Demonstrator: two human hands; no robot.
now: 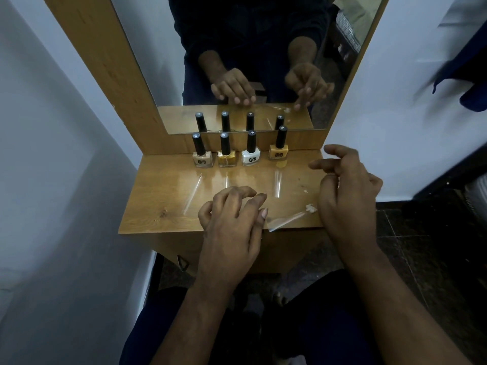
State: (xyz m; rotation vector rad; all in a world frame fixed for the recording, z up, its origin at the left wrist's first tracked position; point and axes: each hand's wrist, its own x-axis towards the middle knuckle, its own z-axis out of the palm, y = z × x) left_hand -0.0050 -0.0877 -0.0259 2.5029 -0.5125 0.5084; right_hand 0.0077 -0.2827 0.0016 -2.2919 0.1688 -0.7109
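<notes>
nearest, dark trouser legs point(329, 325), tucked under the front edge of the tabletop point(158, 201). just past them, the left hand point(229, 219) at the middle of the front edge, fingers loosely bent, gripping nothing, tips seeming to rest on a clear plastic sheet point(284, 201), likely to pin it flat and stop it sliding. sheet spread over the middle and right of the tabletop, one corner hanging off the front edge, probably there to keep spills off the wood. right hand point(347, 185) above the right edge, fingers relaxed and half spread, nothing visibly between them; whether touching the sheet, cannot tell. a few white crumbs point(311, 208) on the sheet near the front right corner, just beside that hand.

along the back edge, four bottles in a neat row, caps up, labels forward, within easy reach and easy to compare: beige bottle point(202, 158), gold bottle point(226, 158), white bottle point(251, 156), ochre bottle point(278, 152). all capped, untouched, well apart from both hands. behind them a mirror point(263, 48), doubling row and hands.
</notes>
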